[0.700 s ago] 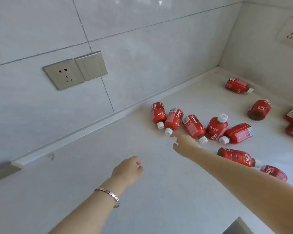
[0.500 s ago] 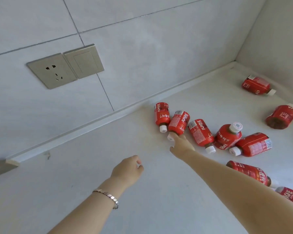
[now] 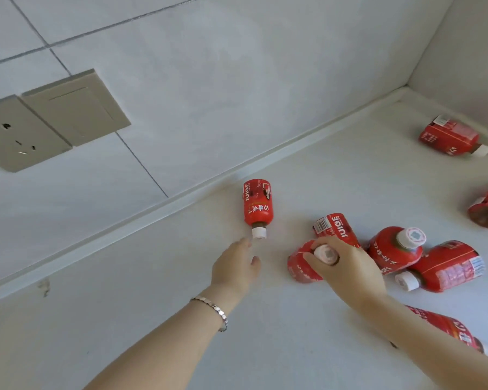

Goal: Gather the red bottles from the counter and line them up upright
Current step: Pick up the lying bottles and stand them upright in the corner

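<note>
Several red bottles lie scattered on the counter, mostly right. The right hand clasps one tilted bottle at its cap; the left hand reaches, fingers spread and empty, toward a lying bottle near the wall. Light, rigid, likely to roll — best gripped around the body.

Glossy red plastic bottles with white plastic caps lie on a matt, smooth desk; glossy wall tiles; shiny metal bracelet.
</note>
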Tool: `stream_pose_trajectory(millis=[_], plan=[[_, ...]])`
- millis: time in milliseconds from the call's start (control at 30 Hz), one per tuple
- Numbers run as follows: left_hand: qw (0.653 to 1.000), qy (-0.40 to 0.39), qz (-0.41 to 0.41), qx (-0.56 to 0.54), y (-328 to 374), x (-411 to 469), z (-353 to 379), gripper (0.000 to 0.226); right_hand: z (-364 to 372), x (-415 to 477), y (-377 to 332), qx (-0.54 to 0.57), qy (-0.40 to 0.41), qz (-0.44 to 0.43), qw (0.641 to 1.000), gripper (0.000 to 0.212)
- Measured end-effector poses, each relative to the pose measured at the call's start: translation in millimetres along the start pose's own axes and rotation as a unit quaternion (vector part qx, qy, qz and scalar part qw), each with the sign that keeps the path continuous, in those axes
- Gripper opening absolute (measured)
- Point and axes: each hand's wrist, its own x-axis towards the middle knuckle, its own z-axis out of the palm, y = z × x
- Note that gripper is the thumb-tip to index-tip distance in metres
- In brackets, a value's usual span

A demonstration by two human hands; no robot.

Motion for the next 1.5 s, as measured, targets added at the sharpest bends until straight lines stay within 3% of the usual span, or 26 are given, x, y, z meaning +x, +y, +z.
stream_pose_trajectory(millis=[133,267,333,400,600,767,900,1100,1267,1500], plan=[[0.98,0.088,-0.068,-0.167,26.7,25.1,25.4,0.035,-2.1,-10.2,4.3,-0.109,-0.048,0.005,0.993,0.028],[0.882,0.141,-0.197,-0.405,36.4,51.1,38.5,0.018,3.8,-10.7,6.8,-0.142,-0.033,-0.007,0.989,0.039],[0.845,0.157,-0.216,-0.463,34.2,54.8,40.4,0.023,4.8,-12.6,6.5,-0.144,-0.037,0.002,0.989,0.04],[0.853,0.171,-0.196,-0.452,30.4,47.0,37.9,0.026,2.9,-16.7,5.9,-0.14,-0.044,0.01,0.989,0.04],[0.957,0.18,-0.049,-0.223,-5.0,-23.3,-10.4,0.036,1.2,-29.5,4.4,-0.147,-0.063,0.004,0.987,0.038],[0.983,0.107,-0.006,-0.152,-65.8,-114.7,-36.0,0.038,2.8,-42.1,3.8,-0.114,-0.038,0.037,0.992,0.037],[0.984,0.097,-0.032,-0.147,-121.8,-176.0,-45.6,0.036,15.9,-59.5,-23.5,-0.148,-0.044,-0.001,0.988,0.034],[0.955,0.169,-0.141,-0.199,-210.1,-256.9,-60.6,0.029,79.6,-119.7,-121.1,-0.134,-0.141,-0.08,0.978,0.025],[0.919,0.244,-0.195,-0.24,-317.1,-318.1,-97.5,0.025,167.4,-193.7,-221.3,-0.133,-0.203,-0.16,0.957,0.025],[0.902,0.292,-0.24,-0.21,-504.2,-381.0,-157.7,0.03,311.8,-284.2,-351.2,-0.135,-0.262,-0.163,0.941,0.022]])
